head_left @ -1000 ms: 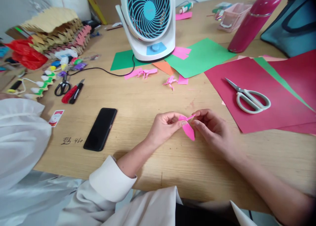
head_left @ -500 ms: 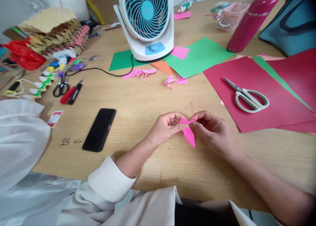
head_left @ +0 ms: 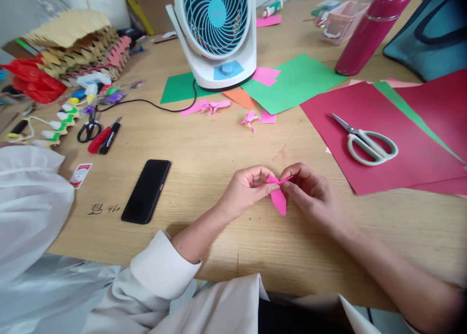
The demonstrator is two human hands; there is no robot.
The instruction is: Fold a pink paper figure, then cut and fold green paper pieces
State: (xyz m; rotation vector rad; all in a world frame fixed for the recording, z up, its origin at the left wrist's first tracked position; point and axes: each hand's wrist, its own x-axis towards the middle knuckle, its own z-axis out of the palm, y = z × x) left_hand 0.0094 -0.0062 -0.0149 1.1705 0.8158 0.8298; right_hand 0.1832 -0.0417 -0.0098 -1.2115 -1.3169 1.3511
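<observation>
A small piece of folded pink paper (head_left: pixel 279 201) is held between both hands above the wooden table (head_left: pixel 219 149). My left hand (head_left: pixel 246 190) pinches its body between thumb and fingers, and a pointed flap hangs down below the thumb. At the right end, a thin folded strip sits between the thumb and forefinger of my right hand (head_left: pixel 310 193). Part of the paper is hidden behind the fingers. Beyond the hands lie two small folded pink paper figures, one near the middle (head_left: pixel 250 120) and one further left (head_left: pixel 212 107).
White-handled scissors (head_left: pixel 370 141) lie on red paper sheets (head_left: pixel 339 154) at right. Left are a black phone (head_left: pixel 146 192), a utility knife (head_left: pixel 105 137) and black scissors (head_left: pixel 89 129). A fan (head_left: pixel 219 27), green paper (head_left: pixel 295 83) and a pink bottle (head_left: pixel 374 29) stand or lie behind.
Both hands stay almost in place. The hanging pink flap has tilted slightly and shows a little shorter, while the right fingers shift a bit on the strip.
</observation>
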